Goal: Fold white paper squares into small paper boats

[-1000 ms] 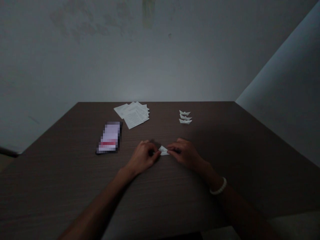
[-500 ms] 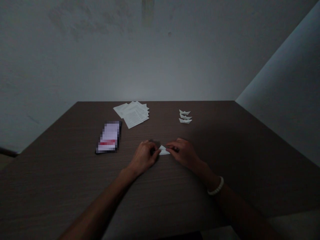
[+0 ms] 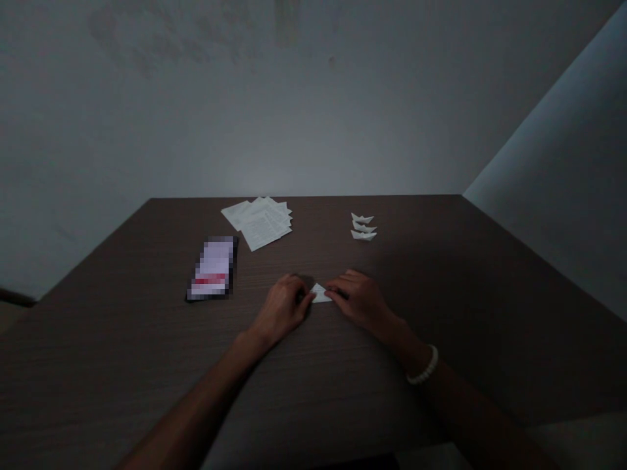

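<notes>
A small folded piece of white paper (image 3: 320,294) lies on the dark wooden table (image 3: 147,352) between my two hands. My left hand (image 3: 283,308) pinches its left end with curled fingers. My right hand (image 3: 358,299) presses and pinches its right end, fingers closed. A white bracelet (image 3: 424,369) sits on my right wrist. The scene is dim.
Three small folded paper boats (image 3: 363,226) lie in a column at the back right. A loose stack of printed paper sheets (image 3: 259,222) lies at the back centre. A dark phone (image 3: 212,269) with a lit screen rests left of my hands. Walls close the table's far and right sides.
Both hands stay on the folded paper with only tiny finger shifts. The view has tipped very slightly.
</notes>
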{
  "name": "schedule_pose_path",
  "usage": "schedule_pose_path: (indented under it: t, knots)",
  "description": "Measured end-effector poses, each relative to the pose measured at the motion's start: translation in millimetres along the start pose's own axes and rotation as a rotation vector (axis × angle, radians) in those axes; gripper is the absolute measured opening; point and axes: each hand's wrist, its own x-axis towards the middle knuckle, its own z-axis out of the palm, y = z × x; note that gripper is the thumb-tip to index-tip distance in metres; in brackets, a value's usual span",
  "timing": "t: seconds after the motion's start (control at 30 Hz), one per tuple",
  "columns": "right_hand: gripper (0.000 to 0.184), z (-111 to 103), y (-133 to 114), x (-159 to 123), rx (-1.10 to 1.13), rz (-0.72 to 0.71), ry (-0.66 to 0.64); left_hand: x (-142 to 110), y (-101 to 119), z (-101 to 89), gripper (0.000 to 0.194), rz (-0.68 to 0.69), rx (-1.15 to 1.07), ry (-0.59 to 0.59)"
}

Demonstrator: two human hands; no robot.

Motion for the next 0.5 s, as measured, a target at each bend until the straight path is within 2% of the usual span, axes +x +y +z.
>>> schedule_pose_path:
  t: [0.5]
  knots:
    - [0.008, -1.5, -2.9, 0.2, -0.046, -0.001, -0.022, 1.5, 2.8, -0.7, 0.013, -0.015, 0.021, -0.011]
